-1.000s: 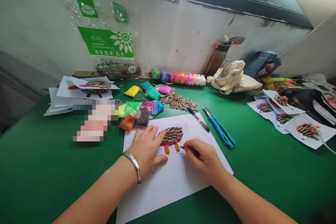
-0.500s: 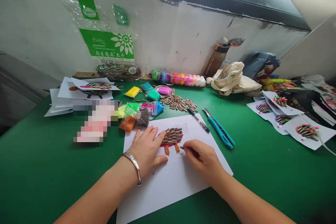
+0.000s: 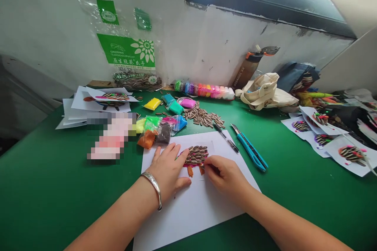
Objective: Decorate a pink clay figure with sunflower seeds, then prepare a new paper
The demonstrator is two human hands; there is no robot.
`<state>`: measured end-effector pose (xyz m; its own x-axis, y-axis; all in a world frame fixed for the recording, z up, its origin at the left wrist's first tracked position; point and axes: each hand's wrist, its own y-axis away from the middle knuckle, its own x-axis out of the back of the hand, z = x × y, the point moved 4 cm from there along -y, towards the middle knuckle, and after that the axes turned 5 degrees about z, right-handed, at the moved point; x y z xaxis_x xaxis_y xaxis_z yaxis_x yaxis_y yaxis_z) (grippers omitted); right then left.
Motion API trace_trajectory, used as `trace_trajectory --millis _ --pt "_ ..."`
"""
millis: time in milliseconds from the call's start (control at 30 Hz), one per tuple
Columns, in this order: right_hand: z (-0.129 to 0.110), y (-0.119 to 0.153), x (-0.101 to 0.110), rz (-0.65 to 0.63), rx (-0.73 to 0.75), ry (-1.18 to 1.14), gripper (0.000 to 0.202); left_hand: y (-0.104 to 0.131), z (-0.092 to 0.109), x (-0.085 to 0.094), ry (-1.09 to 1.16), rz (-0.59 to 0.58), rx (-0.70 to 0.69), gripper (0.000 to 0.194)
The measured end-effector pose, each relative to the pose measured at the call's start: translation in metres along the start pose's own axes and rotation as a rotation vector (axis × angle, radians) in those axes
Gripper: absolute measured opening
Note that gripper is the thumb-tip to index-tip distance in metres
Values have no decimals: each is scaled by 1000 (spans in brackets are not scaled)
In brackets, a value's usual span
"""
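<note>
A white sheet of paper [image 3: 176, 219] lies on the green table, bearing a figure of overlapping striped seeds [image 3: 196, 154] on pink clay. Two orange clay legs, the left one [image 3: 190, 171] fully seen, stick out below the seeds. My left hand [image 3: 167, 168] rests flat on the paper with fingers spread, its fingertips at the figure's left edge. On the right side my right hand [image 3: 225, 174] is pinched at the right orange leg. A small dark thing, mostly hidden, is between its fingertips.
A black pen [image 3: 226, 138] touches the paper's upper right edge, beside a blue cutter knife [image 3: 250, 149]. Behind are bagged clays [image 3: 163, 133], loose seeds [image 3: 203, 117] and a row of coloured clay [image 3: 206, 90]. Decorated papers lie left [image 3: 85, 100] and right [image 3: 347, 153].
My right hand has moved slightly left, so its fingertips now cover part of the right orange leg. My left hand stays on the paper. The whole view has shifted a little.
</note>
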<state>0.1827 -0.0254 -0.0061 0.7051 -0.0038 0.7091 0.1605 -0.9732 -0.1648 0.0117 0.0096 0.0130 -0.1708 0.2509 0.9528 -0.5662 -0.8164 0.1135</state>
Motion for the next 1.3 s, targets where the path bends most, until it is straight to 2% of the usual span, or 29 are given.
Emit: trace_trajectory --millis 100,333,467,1033,1300 --pt "-1 -6 4 -44 -8 -37 21 0 -1 -3 -14 -11 9 66" --pt "-1 -10 7 -53 -34 -31 21 0 -4 -6 -29 -20 6 67" --pt "0 -8 6 -34 -64 -60 21 0 -4 -7 -46 -17 1 67" --pt "1 0 3 10 -29 4 17 1 -3 -6 -3 19 -1 65" --pt "3 1 2 25 -21 8 16 0 -3 -5 -27 -1 2 68"
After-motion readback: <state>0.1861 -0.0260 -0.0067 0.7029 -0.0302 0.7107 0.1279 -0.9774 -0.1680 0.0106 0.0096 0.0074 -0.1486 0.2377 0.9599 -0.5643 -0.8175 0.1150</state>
